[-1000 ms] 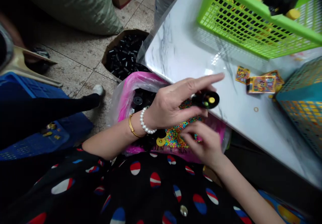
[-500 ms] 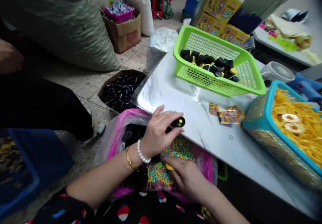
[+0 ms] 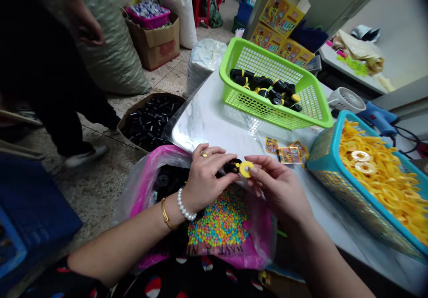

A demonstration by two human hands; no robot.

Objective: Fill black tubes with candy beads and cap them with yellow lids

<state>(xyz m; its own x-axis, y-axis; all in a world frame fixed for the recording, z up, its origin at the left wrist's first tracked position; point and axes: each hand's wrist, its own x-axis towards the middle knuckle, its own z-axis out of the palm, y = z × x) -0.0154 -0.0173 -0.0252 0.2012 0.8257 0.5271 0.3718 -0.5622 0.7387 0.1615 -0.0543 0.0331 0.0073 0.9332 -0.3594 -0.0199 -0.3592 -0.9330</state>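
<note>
My left hand (image 3: 209, 175) is wrapped round a small black plastic container (image 3: 230, 166), held sideways with its mouth to the right. Yellow bits show at that mouth. Pinched in my right hand (image 3: 282, 186) is a round yellow cap (image 3: 246, 169) with a pale centre, right at the container's mouth; whether it touches is unclear. Below both hands lie many small coloured candy balls (image 3: 217, 220) in a plastic-lined pink tub (image 3: 142, 191). Black containers (image 3: 163, 180) fill the tub's left side, partly hidden by my left arm.
A green basket (image 3: 274, 110) of black containers with yellow parts stands on the marbled table (image 3: 200, 124). To its right are small printed packets (image 3: 289, 155) and a blue basket (image 3: 321, 155) of yellow pieces. Black parts (image 3: 150, 122) fill a floor box. Another person's hand (image 3: 88, 26) shows at left.
My right hand has risen from the candy balls to the container's mouth, bringing the yellow cap. My left hand still holds the container. The person at left has shifted, and the view has moved slightly.
</note>
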